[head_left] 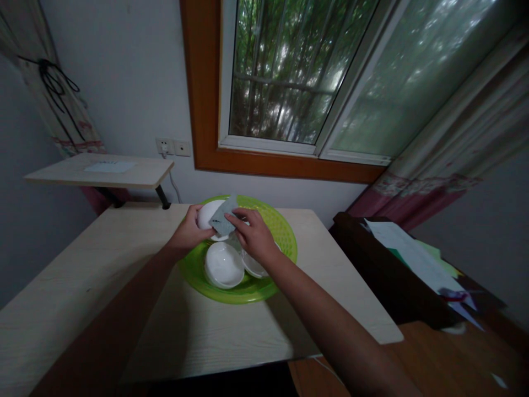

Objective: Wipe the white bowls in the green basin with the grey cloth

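Note:
My left hand (189, 234) grips a white bowl (205, 216) by its side, tilted above a green plastic basket (285, 231). In my right hand (254, 231) is a grey cloth (224, 216), pinched between thumb and fingers and lying against the bowl. Below my hands, a second white bowl (224, 266) rests in the front of the basket with its hollow upward. Another white bowl (253, 266) sits to its right, partly hidden under my right hand and wrist.
The basket stands on a pale wooden table (165, 309) against the wall. A small raised shelf (136, 175) with a paper on it stands at the back left. To the right is a dark cabinet (359, 259) with papers (413, 253) on top. Behind is a window (285, 71).

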`<state>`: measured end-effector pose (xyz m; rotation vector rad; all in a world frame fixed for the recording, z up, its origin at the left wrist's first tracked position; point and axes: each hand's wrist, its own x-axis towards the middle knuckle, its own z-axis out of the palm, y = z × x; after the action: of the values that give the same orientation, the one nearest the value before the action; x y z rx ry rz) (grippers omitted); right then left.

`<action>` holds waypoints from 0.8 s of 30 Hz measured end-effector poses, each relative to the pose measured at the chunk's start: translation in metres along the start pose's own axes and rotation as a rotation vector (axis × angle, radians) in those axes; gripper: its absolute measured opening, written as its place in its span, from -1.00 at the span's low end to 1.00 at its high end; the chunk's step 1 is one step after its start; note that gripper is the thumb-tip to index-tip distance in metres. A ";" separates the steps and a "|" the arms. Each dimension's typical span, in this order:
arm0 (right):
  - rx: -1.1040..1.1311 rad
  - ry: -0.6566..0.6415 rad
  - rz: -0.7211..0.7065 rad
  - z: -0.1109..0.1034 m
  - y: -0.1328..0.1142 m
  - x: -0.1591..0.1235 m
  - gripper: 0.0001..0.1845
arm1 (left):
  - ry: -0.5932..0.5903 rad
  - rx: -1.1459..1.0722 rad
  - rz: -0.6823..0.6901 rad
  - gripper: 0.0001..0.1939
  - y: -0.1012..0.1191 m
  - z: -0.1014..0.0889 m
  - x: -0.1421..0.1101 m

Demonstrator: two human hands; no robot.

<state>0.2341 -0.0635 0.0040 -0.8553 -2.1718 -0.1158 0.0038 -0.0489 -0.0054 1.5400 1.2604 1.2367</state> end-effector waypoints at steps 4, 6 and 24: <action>-0.011 0.038 0.085 0.003 0.005 -0.002 -0.55 | 0.081 -0.108 -0.028 -0.18 -0.004 0.000 0.004; 0.000 0.022 0.126 0.005 0.008 -0.003 -0.58 | 0.120 -0.158 -0.013 -0.20 -0.006 0.000 0.005; 0.001 -0.072 -0.010 -0.005 -0.010 -0.001 -0.46 | 0.036 -0.002 0.032 -0.25 -0.005 -0.002 0.002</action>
<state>0.2314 -0.0732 0.0089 -0.8595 -2.2430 -0.0900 0.0010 -0.0456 -0.0091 1.5484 1.2615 1.2914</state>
